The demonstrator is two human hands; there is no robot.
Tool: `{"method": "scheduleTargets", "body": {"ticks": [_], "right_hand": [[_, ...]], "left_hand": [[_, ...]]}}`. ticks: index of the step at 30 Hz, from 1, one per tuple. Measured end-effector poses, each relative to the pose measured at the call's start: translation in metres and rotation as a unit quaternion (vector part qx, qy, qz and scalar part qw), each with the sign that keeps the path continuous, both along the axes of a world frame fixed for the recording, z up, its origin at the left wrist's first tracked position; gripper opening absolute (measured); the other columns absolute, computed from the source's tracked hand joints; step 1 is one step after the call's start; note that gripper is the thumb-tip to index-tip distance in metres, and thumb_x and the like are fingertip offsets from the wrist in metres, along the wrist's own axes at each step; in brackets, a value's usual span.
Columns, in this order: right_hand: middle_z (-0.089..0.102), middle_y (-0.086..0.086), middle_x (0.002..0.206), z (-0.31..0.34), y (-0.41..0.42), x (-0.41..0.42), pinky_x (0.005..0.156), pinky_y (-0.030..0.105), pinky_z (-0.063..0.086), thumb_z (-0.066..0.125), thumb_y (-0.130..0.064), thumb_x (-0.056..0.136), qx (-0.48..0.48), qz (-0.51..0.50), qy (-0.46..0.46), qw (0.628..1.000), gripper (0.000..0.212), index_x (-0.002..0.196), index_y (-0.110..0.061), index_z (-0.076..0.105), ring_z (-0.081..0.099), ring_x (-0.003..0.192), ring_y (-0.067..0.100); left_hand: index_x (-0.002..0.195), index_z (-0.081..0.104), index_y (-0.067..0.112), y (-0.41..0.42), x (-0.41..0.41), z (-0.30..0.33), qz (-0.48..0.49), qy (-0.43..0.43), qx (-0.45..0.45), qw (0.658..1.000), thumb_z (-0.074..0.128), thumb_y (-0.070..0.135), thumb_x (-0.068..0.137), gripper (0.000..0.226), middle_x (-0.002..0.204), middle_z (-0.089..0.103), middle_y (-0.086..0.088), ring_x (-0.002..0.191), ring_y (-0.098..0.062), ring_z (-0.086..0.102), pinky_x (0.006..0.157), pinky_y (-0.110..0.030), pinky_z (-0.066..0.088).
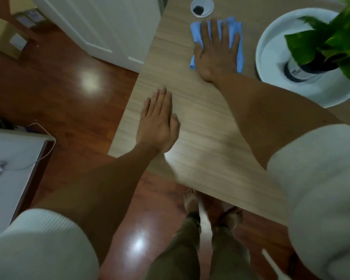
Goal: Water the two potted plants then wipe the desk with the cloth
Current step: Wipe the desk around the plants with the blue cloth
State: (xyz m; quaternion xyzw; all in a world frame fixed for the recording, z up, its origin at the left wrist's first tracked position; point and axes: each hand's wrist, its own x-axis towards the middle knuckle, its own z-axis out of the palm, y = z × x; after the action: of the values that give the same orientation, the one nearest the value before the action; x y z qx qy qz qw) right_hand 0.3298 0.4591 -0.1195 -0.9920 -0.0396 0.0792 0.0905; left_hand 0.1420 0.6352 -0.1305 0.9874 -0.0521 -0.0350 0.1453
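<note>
A blue cloth (196, 33) lies flat on the light wooden desk (200, 122), near its far left part. My right hand (216, 51) presses down on the cloth with the fingers spread flat. My left hand (159, 122) rests palm down on the desk close to its left edge, fingers together, holding nothing. At the right stands a potted plant (331, 41) with green leaves in a wide white saucer (271, 49). Only one plant is in view.
A round white cable grommet (202, 6) sits in the desk just beyond the cloth. White doors (101, 23) and a cardboard box (4, 35) stand at the far left over red-brown floor. A white unit (8, 174) with a cable is at my left.
</note>
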Motion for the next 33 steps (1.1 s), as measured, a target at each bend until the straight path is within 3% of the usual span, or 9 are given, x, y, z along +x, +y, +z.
{"method": "scheduleTargets", "body": {"ticks": [5,12,15,18,20,22,26,29,33], "right_hand": [[0.014,-0.003,0.174,0.003,0.017,-0.070,0.127,0.059,0.004,0.014,-0.049,0.107,0.013,0.131,0.013,0.991,0.064,0.166,-0.027,0.013,0.009,0.161,0.025],[0.029,-0.005,0.169,-0.008,-0.090,-0.246,0.125,0.056,0.017,0.032,-0.044,0.108,0.007,0.123,-0.033,0.992,0.058,0.163,-0.027,0.030,0.020,0.159,0.019],[0.030,0.002,0.169,-0.004,-0.157,-0.271,0.125,0.059,0.016,0.032,-0.042,0.106,-0.044,0.038,-0.003,0.998,0.060,0.163,-0.025,0.030,0.024,0.157,0.027],[0.011,-0.001,0.174,0.007,-0.220,-0.274,0.128,0.057,0.006,0.017,-0.046,0.107,-0.039,-0.146,0.019,0.988,0.062,0.166,-0.027,0.013,0.010,0.161,0.027],[0.005,-0.004,0.175,0.012,-0.224,-0.262,0.127,0.060,0.005,0.016,-0.046,0.107,-0.019,-0.283,0.018,0.959,0.063,0.166,-0.028,0.007,0.004,0.161,0.026],[0.004,0.000,0.175,0.006,-0.190,-0.245,0.124,0.065,0.006,0.021,-0.043,0.106,-0.024,-0.325,0.012,0.945,0.066,0.167,-0.023,0.007,0.003,0.161,0.030],[0.009,0.003,0.174,0.001,-0.099,-0.254,0.125,0.064,0.003,0.016,-0.043,0.105,-0.008,-0.117,-0.003,0.993,0.065,0.166,-0.021,0.012,0.004,0.161,0.031],[0.015,-0.002,0.174,0.006,-0.107,-0.308,0.127,0.057,0.009,0.026,-0.044,0.108,0.019,0.039,-0.024,0.999,0.061,0.166,-0.026,0.019,0.007,0.161,0.024],[0.025,-0.004,0.171,-0.007,-0.215,-0.355,0.125,0.059,0.016,0.038,-0.042,0.107,-0.004,0.036,-0.032,0.999,0.060,0.164,-0.029,0.025,0.017,0.160,0.022]], "left_hand": [[0.163,0.017,0.007,0.009,-0.003,-0.002,0.012,-0.003,-0.008,1.000,0.031,0.027,0.104,0.063,0.172,0.012,-0.009,0.160,-0.019,0.003,0.129,-0.045,0.006],[0.162,0.018,0.005,0.006,-0.005,0.005,0.001,0.004,0.008,1.000,0.029,0.030,0.104,0.064,0.171,0.013,-0.012,0.160,-0.023,0.007,0.129,-0.047,0.007],[0.163,0.010,0.006,0.004,-0.008,0.005,-0.004,0.020,0.017,1.000,0.023,0.034,0.106,0.065,0.172,0.006,-0.011,0.160,-0.021,-0.001,0.130,-0.044,0.000],[0.163,0.009,0.006,-0.007,-0.014,0.009,-0.021,0.019,0.022,0.999,0.021,0.035,0.107,0.064,0.172,0.005,-0.012,0.160,-0.022,-0.002,0.130,-0.043,-0.001],[0.163,0.011,0.005,-0.024,-0.024,0.012,-0.031,0.010,0.015,0.999,0.023,0.034,0.107,0.064,0.172,0.007,-0.012,0.160,-0.023,0.001,0.130,-0.044,0.000],[0.163,0.014,0.005,-0.045,-0.036,0.011,-0.028,-0.003,-0.003,1.000,0.024,0.033,0.107,0.063,0.172,0.009,-0.012,0.160,-0.023,0.003,0.130,-0.044,0.001],[0.161,0.021,0.003,-0.079,-0.049,0.009,-0.026,-0.032,-0.028,0.999,0.029,0.029,0.106,0.061,0.170,0.017,-0.013,0.159,-0.025,0.010,0.130,-0.043,0.003],[0.159,0.028,0.002,-0.103,-0.063,0.005,-0.052,-0.046,-0.016,0.997,0.032,0.030,0.103,0.063,0.168,0.025,-0.015,0.158,-0.027,0.018,0.129,-0.042,0.008],[0.161,0.023,0.005,-0.146,-0.079,0.007,-0.083,-0.028,-0.014,0.996,0.033,0.030,0.104,0.063,0.170,0.018,-0.012,0.159,-0.024,0.011,0.130,-0.042,0.005]]}}
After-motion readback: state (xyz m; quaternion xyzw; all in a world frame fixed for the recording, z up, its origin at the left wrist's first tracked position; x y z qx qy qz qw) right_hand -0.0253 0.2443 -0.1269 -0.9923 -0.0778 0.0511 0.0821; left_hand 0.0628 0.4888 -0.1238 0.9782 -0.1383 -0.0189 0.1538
